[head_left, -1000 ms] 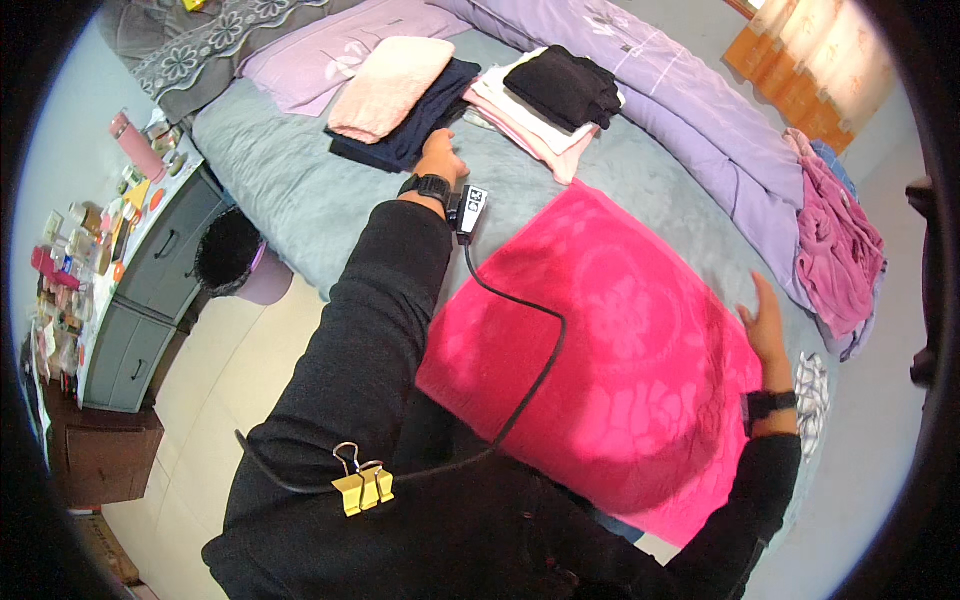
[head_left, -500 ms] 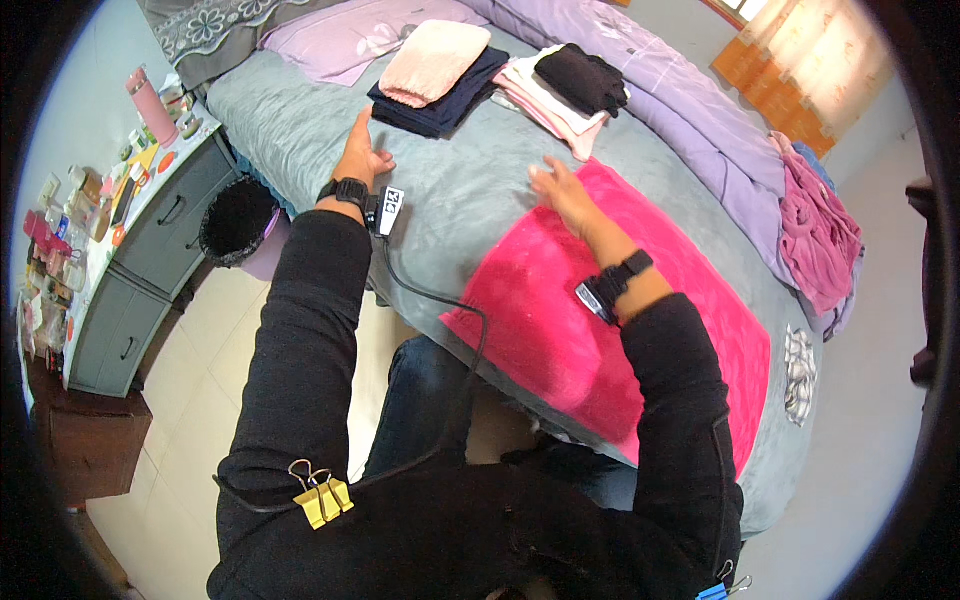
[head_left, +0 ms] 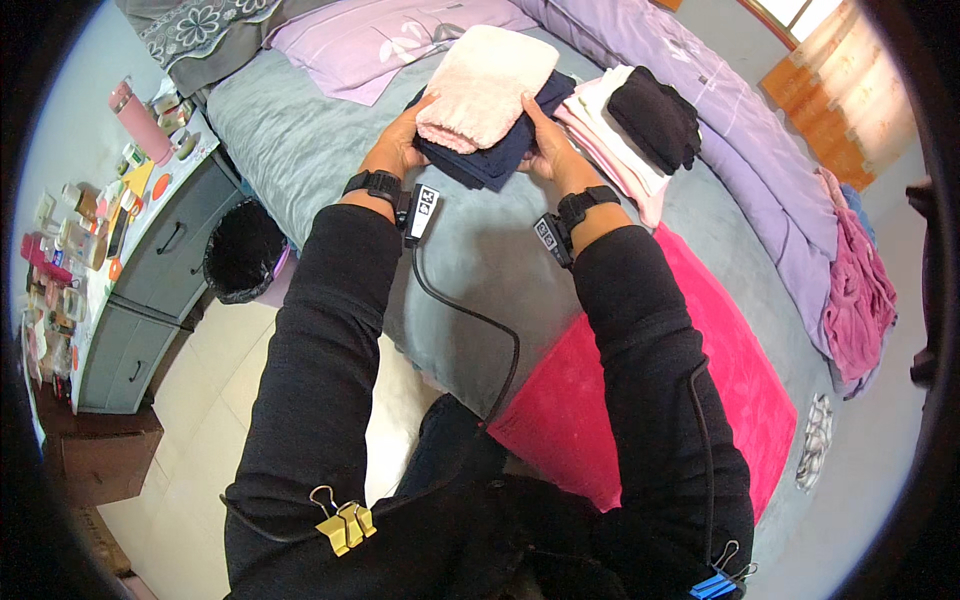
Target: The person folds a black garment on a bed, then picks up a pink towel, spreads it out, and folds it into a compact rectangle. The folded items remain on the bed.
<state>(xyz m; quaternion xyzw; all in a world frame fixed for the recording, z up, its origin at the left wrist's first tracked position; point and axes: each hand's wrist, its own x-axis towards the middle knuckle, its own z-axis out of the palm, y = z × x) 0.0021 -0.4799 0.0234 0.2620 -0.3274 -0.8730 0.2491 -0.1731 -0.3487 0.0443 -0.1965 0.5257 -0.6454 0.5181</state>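
A folded pale pink garment (head_left: 495,80) lies on top of folded navy clothes (head_left: 483,168), forming a stack on the grey bedspread. My left hand (head_left: 398,145) grips the stack's left side, its thumb by the pink edge and fingers low beside the navy cloth. On the right side my right hand (head_left: 548,150) does the same, thumb up against the pink piece. The fingertips of both hands are partly hidden by the cloth. Just right of this stack is a second pile of folded white and pink clothes (head_left: 610,140), with a black folded garment (head_left: 655,118) on it.
A bright pink cloth (head_left: 560,410) is spread on the bed's near right part, under my right forearm. A purple quilt (head_left: 770,210) runs along the far side. At left stand a cluttered grey cabinet (head_left: 150,300) and a lined bin (head_left: 245,250). A cable (head_left: 470,320) hangs from my left wrist.
Both hands have moved forward onto the stack with the pale pink garment. The right hand came from above the bright pink cloth and now grips the stack's right side.
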